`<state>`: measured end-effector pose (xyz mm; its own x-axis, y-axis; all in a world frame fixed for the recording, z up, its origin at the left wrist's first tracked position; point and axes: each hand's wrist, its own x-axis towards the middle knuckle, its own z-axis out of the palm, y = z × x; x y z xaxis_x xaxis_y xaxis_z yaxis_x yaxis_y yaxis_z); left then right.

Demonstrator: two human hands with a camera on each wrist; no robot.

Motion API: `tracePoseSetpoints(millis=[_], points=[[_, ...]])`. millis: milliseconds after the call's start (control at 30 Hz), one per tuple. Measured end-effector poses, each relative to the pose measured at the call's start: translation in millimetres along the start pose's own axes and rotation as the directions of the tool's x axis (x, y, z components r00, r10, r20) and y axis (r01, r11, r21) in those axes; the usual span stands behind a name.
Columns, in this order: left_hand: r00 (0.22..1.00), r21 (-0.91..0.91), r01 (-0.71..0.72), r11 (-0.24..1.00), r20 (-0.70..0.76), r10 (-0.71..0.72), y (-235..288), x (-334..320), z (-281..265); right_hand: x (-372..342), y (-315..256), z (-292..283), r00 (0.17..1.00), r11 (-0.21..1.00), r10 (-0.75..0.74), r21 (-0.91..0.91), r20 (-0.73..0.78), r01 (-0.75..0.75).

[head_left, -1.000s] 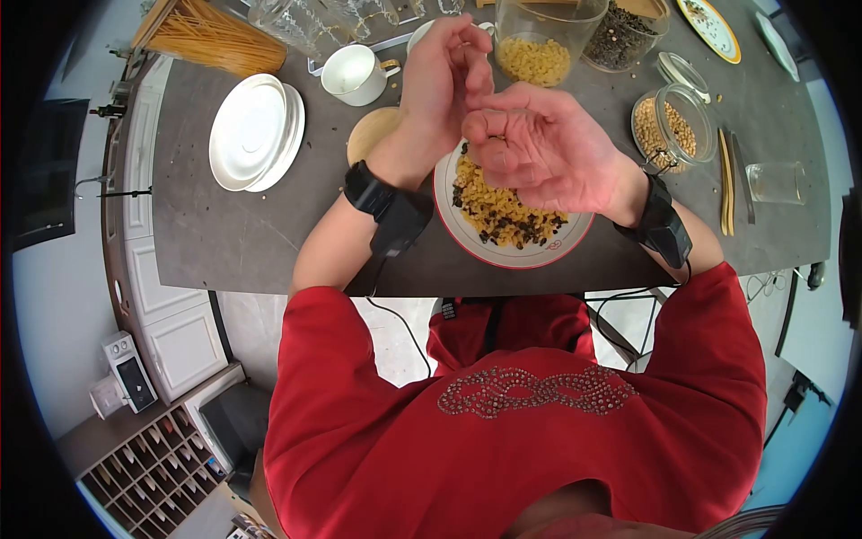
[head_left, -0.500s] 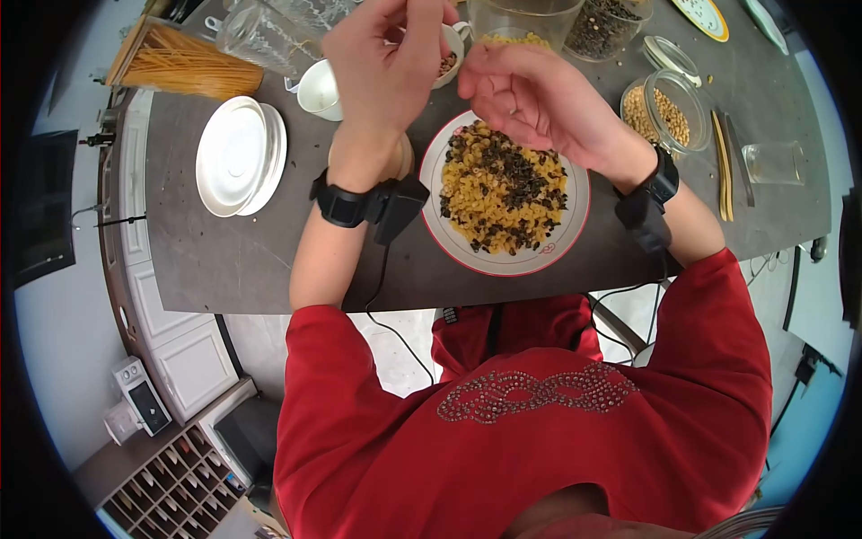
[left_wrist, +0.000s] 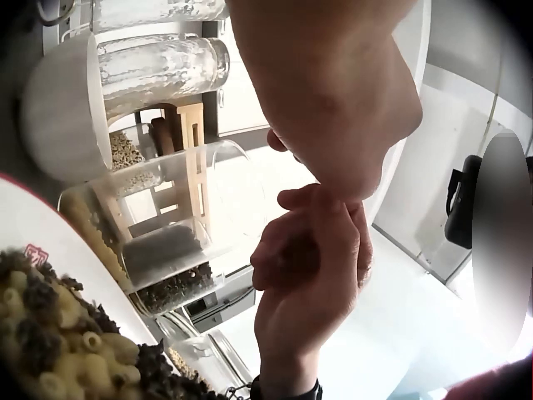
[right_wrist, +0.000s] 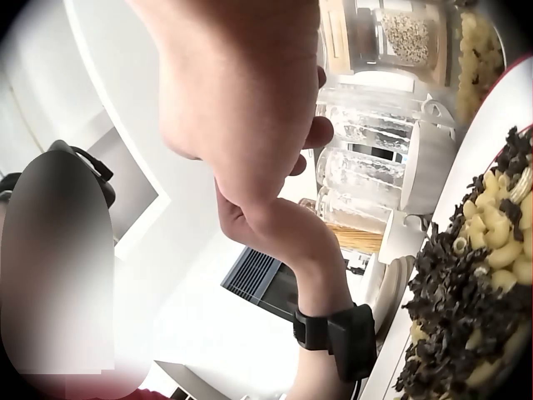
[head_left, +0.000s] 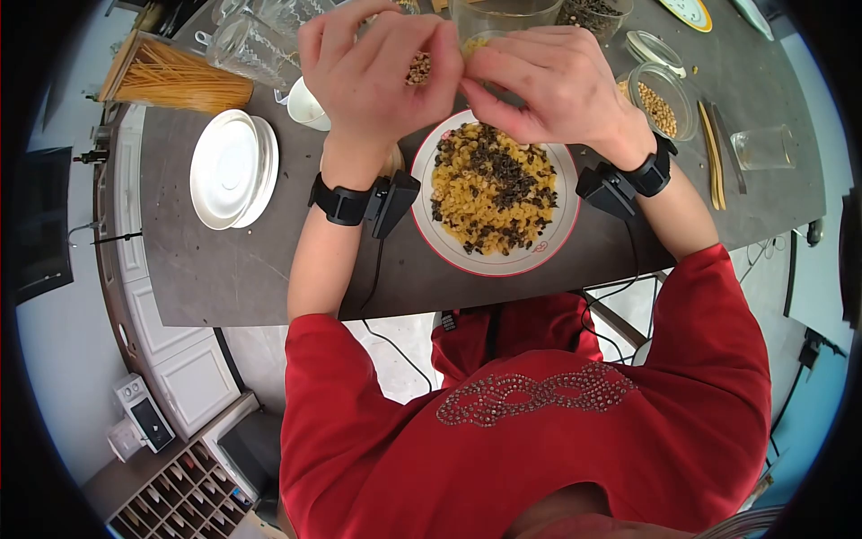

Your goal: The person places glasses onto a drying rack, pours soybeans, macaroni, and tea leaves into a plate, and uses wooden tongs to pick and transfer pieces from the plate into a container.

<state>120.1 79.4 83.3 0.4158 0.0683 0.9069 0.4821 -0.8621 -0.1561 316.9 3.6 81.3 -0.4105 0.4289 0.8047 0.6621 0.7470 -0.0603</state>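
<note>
Surveying grey tabletop (head_left: pixel 215 278), spreading to both sides of the grip, with front edge running bodyward of it. Holding left hand (head_left: pixel 382 81) and right hand (head_left: pixel 570 85) raised, fingers bending inward, tips meeting or nearly meeting; being unable to tell from any view whether pinching anything. Finding plate (head_left: pixel 558 226) of pasta and dark pieces (head_left: pixel 494 193) below and bodyward of the grip, just a strip of tabletop separating near rim from front edge. Noting clear container (head_left: pixel 507 13) directly beyond the knuckles, limiting forward room. Seeing white cup (head_left: pixel 308 103) just outside left hand; stacked white saucers (head_left: pixel 224 171) farther left, standing well apart from plate. Recording open jar (head_left: pixel 660 112) close outside right hand, drinking glass (head_left: pixel 763 148) farther right.
</note>
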Motion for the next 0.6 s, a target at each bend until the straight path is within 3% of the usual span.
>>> tracePoseSetpoints(millis=[133,200,300,333,467,533,567,600], points=[[0.99,-0.107,0.14,0.984,0.016,-0.139,-6.0,-4.9,7.9,1.8,5.3,-1.8,1.0,1.0,-0.003,-0.024,0.012,0.003],[0.962,-0.38,0.251,0.89,0.001,-0.271,-7.3,-4.0,11.4,3.8,8.3,-4.7,1.0,0.999,-0.007,-0.044,-0.017,0.006],[0.962,-0.375,0.177,0.91,-0.127,-0.24,-8.9,6.0,13.7,9.1,9.7,-16.3,0.999,0.991,0.004,-0.13,-0.039,-0.009],[0.937,-0.499,0.272,0.823,-0.057,-0.345,-5.9,4.8,7.9,9.4,11.1,-16.6,0.999,0.991,0.003,-0.136,-0.04,-0.009],[0.908,-0.573,0.277,0.771,-0.106,-0.405,-3.6,4.3,3.2,9.4,11.7,-14.4,0.994,0.999,0.031,-0.04,-0.107,-0.035],[0.872,-0.683,0.385,0.621,0.048,-0.487,1.1,-2.2,-2.6,9.8,11.4,-12.5,0.994,0.999,0.043,0.02,-0.104,-0.041],[0.873,-0.681,0.384,0.624,0.047,-0.486,-1.2,-5.8,-2.5,9.4,12.2,-10.1,0.986,0.999,0.044,0.021,-0.164,-0.041],[0.931,-0.58,0.325,0.747,0.057,-0.361,-5.2,-9.4,-2.0,8.8,12.5,-8.0,0.974,0.999,0.045,0.021,-0.224,-0.041]])
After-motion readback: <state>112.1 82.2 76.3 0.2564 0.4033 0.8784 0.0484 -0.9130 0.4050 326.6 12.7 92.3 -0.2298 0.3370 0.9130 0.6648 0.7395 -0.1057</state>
